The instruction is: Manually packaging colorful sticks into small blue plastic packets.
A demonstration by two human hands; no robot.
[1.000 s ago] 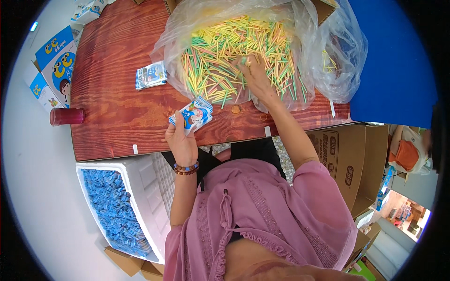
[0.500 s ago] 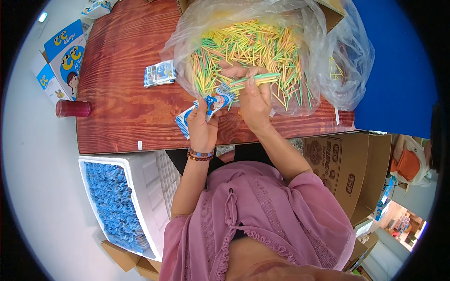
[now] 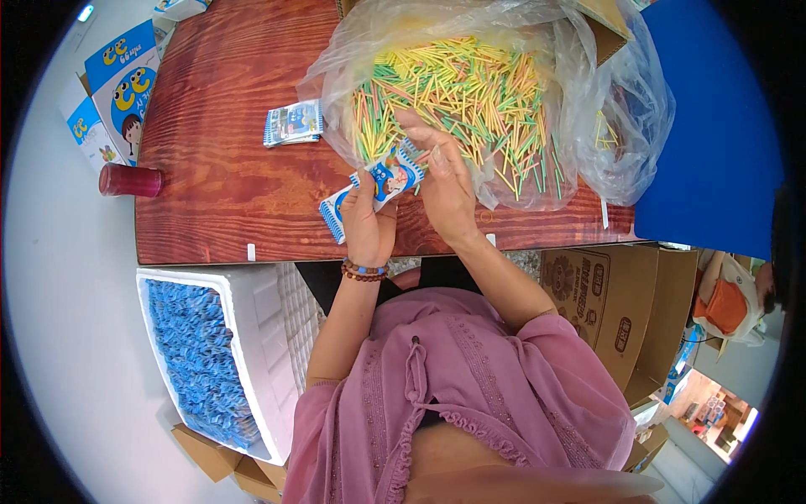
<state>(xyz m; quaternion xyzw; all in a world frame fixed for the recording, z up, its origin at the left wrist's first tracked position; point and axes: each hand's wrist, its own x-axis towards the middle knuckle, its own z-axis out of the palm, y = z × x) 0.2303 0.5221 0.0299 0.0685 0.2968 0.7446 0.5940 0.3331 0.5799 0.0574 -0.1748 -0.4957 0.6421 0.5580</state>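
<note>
Okay, left side first: the cup [image 3: 132, 180] and the foam box [image 3: 269, 336] sit much as they did half a second ago, and so does the stack [image 3: 293, 123] on the table [image 3: 210, 168]. Then comes the change — the bunch of sticks that was jutting well past my right hand [image 3: 449, 189] has all but vanished, and just a small pinkish stick end [image 3: 425, 157] shows by the mouth of the packet [image 3: 393, 176]. I read that as the bunch being mostly inside, so this fill looks nearly through; too much is hidden for me to be sure.

Fingers, then. My left hand [image 3: 369, 223] has the packet pinched, thumb laid over its printed face, holding it tilted above the near part of the table, its upper end leaning toward the right hand. That right hand is in close at the mouth — fingers long and loosely parted, pointing up and left, thumb near the stick end. Whether they're pressing on sticks or gripping any, I can't make out. Beyond, and off to the right, the loose pile [image 3: 462, 92] lies spread in the clear bag [image 3: 353, 46].
</note>
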